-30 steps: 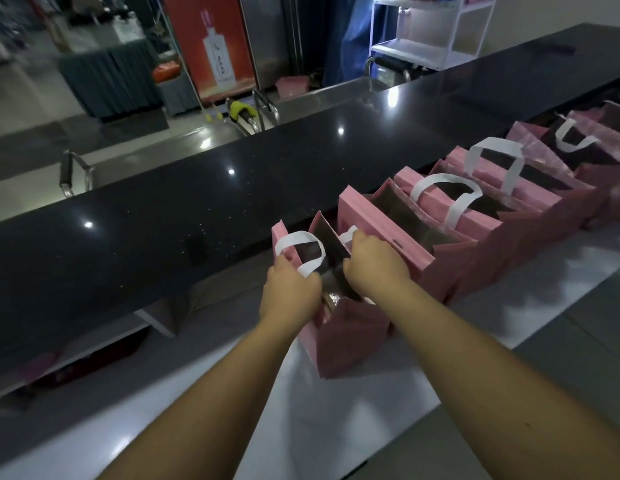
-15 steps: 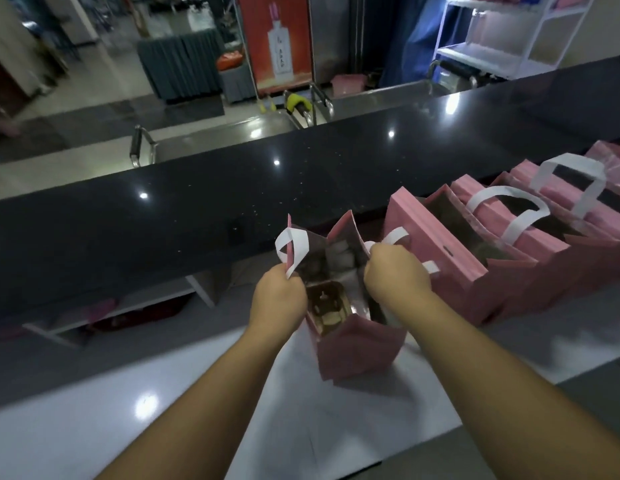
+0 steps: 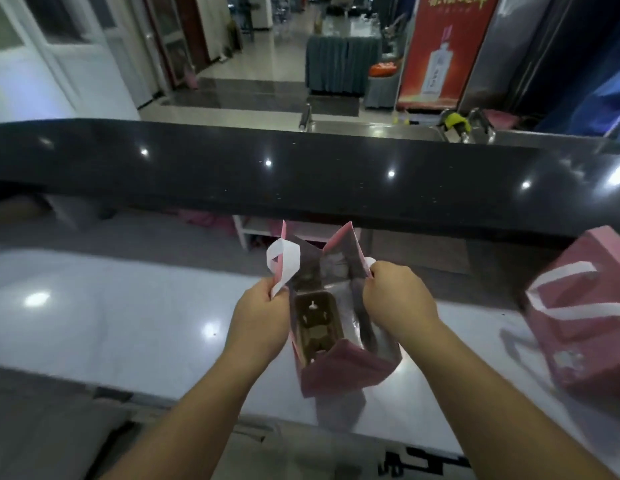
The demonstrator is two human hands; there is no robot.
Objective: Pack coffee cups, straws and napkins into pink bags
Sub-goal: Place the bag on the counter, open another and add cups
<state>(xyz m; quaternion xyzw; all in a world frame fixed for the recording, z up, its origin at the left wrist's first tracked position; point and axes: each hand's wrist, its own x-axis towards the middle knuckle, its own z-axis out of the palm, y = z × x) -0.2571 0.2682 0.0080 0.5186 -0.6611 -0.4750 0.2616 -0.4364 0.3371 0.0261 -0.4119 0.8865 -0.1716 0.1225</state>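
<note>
Head view, lower centre of the frame: the left hand point(image 3: 258, 311) pinches the left lip of the pink bag point(image 3: 339, 368) by its white handle point(image 3: 284, 263), and the right hand point(image 3: 396, 294) grips the right lip. Between them the bag's mouth gapes, long axis running away from the person. A brown cup tray point(image 3: 317, 323) sits inside, toward the left wall. Another pink bag point(image 3: 585, 320) stands at the right edge, well apart; the black counter point(image 3: 301, 174) crosses behind.

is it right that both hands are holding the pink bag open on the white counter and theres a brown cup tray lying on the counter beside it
Not quite. In the head view the brown cup tray sits inside the pink bag, not beside it. The rest holds: the left hand and right hand each grip a top edge, holding the bag open on the white counter.
</note>
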